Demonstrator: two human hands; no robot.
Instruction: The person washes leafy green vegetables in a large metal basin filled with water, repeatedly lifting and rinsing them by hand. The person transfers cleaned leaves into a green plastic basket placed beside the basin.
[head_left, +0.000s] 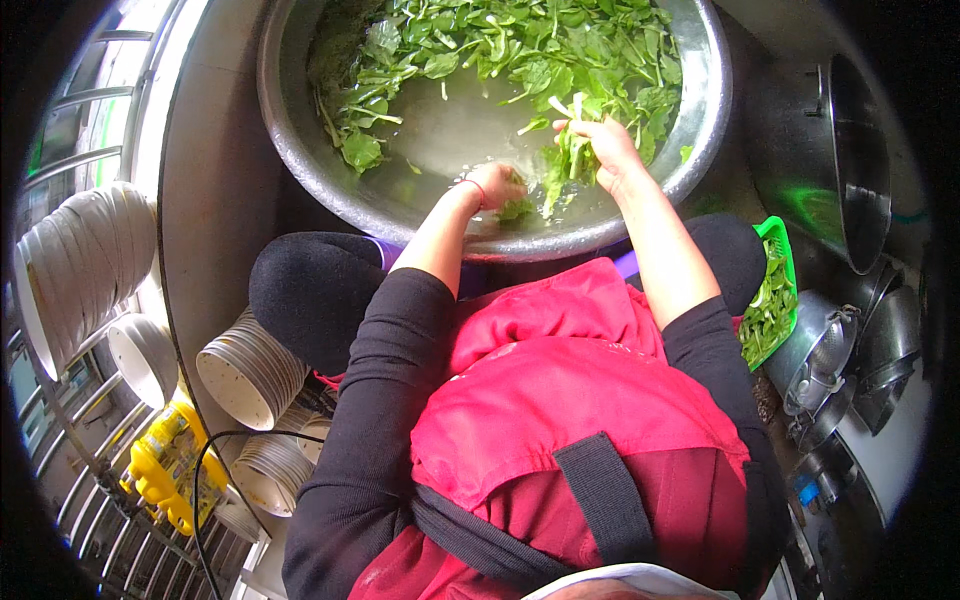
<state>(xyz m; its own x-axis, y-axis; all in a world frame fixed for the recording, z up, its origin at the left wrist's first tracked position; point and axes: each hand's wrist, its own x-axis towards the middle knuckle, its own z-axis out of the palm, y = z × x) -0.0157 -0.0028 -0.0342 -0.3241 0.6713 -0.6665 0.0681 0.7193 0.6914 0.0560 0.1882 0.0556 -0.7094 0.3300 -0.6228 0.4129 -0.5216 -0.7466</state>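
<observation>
A large metal basin (300, 161) of water stands before me, with many leafy greens (555, 45) floating along its far and right sides. My right hand (606, 146) grips a bunch of greens (576, 157) over the water, pale stems up and leaves hanging down to the surface. Nearer the basin's front rim, my left hand (496, 186), with a thin red band at its wrist, is closed at the water's surface on a small clump of greens (516, 210). Its fingertips are partly hidden.
Stacks of white bowls (247, 367) and a yellow plastic holder (169, 465) are at the left, by a metal rack (82, 157). To the right are a green basket (784, 247) of cut greens, a large metal pot (855, 165) and metal pans (889, 330).
</observation>
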